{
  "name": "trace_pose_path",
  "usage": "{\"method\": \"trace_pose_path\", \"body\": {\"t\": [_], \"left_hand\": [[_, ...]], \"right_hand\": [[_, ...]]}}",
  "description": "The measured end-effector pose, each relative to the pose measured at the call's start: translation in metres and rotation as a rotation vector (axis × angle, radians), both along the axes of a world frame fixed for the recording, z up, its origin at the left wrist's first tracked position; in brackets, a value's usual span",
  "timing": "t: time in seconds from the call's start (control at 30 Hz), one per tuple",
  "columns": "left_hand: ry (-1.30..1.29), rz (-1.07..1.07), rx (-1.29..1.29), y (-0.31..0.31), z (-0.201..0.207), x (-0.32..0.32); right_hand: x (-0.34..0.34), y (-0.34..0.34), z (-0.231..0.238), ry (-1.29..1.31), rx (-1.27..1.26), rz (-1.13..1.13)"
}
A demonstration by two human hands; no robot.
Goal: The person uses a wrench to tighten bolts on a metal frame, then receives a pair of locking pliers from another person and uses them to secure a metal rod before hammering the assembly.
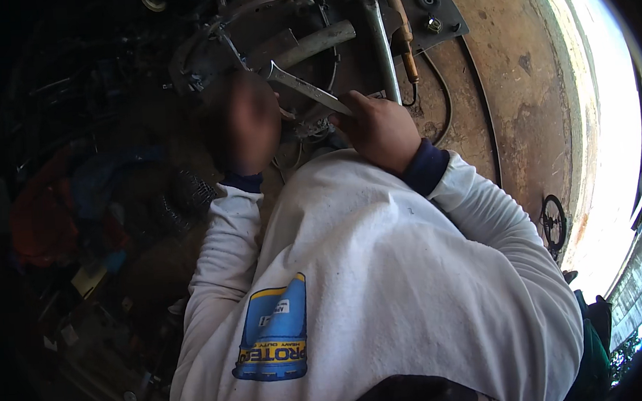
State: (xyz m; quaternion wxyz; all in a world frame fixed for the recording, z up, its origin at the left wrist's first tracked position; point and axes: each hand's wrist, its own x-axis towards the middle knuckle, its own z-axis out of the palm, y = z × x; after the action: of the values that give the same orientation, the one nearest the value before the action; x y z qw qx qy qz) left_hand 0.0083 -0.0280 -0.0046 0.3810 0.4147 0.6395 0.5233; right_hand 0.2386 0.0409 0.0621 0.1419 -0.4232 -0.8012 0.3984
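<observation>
My right hand is closed round the near end of a flat, silver-grey metal tool. The tool slants up and to the left, and its far end has a pointed, angled tip. My left hand is raised left of that tip, beside the metal parts; it is smeared, so its fingers and anything in them cannot be made out. Just beyond the tool lies a short grey metal tube. A longer steel pipe runs away from me past my right hand.
A dark metal plate carries a round fitting and a nut-like piece. A tan-handled tool with a cable lies along it. Cables cross the stained floor. A wheel stands at the right, and dim clutter with red cloth fills the left.
</observation>
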Motion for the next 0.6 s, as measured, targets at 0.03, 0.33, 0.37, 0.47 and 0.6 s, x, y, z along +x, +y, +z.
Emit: {"method": "trace_pose_path", "body": {"t": [0.03, 0.33, 0.37, 0.47, 0.6], "left_hand": [[0.002, -0.011, -0.002, -0.001, 0.001, -0.002], [-0.009, -0.039, 0.014, 0.001, 0.007, -0.002], [-0.011, -0.036, 0.006, 0.002, 0.009, -0.001], [0.009, -0.029, -0.015, 0.0, 0.008, -0.004], [0.011, -0.043, -0.014, 0.001, 0.005, -0.004]], "right_hand": [[0.002, -0.002, -0.001, 0.002, -0.002, -0.011], [0.034, 0.068, -0.012, -0.035, 0.217, 0.083], [0.031, 0.083, -0.016, -0.024, 0.339, 0.148], [0.017, 0.114, -0.006, -0.032, 0.473, 0.286], [0.004, 0.15, -0.008, -0.061, 0.51, 0.409]]}}
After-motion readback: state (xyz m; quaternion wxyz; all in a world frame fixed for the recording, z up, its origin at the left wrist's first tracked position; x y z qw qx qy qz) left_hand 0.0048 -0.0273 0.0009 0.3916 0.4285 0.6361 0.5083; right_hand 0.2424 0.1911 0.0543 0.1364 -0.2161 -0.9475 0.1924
